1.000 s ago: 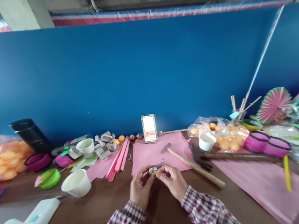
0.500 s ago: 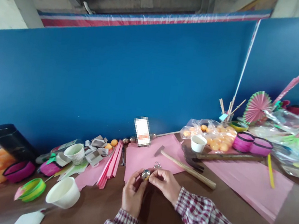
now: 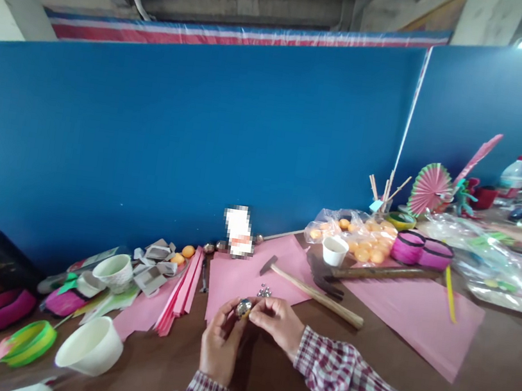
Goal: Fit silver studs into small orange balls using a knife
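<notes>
My left hand [image 3: 221, 342] holds a shiny metal ball [image 3: 244, 308] between thumb and fingers, low in the middle of the view. From the right, my right hand [image 3: 278, 322] has its thumb and fingertips pinched against the ball's side; anything small between those fingertips is hidden. Just beyond the ball, several small silver pieces [image 3: 265, 290] lie on a pink sheet [image 3: 229, 282]. A hammer [image 3: 319, 294] with a wooden handle rests across the sheet, to the right of the pieces.
On the left are a white bowl [image 3: 91, 346], a green bowl [image 3: 29, 343] and folded pink paper [image 3: 184, 291]. A larger hammer [image 3: 386, 274], a white cup [image 3: 334, 251] and bagged orange balls [image 3: 370, 250] lie to the right. A blue partition [image 3: 201, 135] stands behind.
The view has shifted right, so the table items appear further left. More of the small silver pieces show beyond my hands. Both hands stay at the metal ball.
</notes>
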### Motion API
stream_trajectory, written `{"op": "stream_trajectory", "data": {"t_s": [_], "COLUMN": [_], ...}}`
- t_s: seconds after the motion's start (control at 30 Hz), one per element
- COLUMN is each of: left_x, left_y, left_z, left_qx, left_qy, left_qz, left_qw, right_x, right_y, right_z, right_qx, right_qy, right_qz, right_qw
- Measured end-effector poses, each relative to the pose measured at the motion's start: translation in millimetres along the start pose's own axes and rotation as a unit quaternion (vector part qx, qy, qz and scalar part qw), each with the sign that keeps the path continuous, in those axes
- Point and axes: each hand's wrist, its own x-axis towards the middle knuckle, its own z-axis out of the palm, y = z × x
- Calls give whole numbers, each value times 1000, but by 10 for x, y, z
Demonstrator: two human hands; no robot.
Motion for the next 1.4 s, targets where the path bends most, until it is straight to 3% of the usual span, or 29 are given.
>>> {"op": "stream_trajectory", "data": {"t_s": [0.23, 0.47, 0.67, 1.0, 1.23, 1.4], "left_x": [-8, 5, -18, -2, -28, -29], "left_y": [23, -13, -29, 3, 11, -17], "left_z": [-4, -30, 4, -36, -15, -13], "left_qx": [2, 10, 23, 38, 59, 43], "left_qy": [-33, -13, 20, 0, 2, -1], "left_qz": [13, -8, 10, -23, -3, -3], "left_qw": [999, 1000, 999, 999, 998, 999], "right_x": [-9, -10, -13, -12, 4, 16], "right_y": [1, -16, -31, -9, 34, 22], "right_z": [22, 20, 22, 40, 21, -9], "right_qx": [13, 92, 90, 88, 80, 113], "right_qy": [31, 9, 5, 27, 38, 12], "right_qz": [34, 31, 38, 46, 49, 40], "right_qw": [999, 995, 995, 995, 995, 993]}}
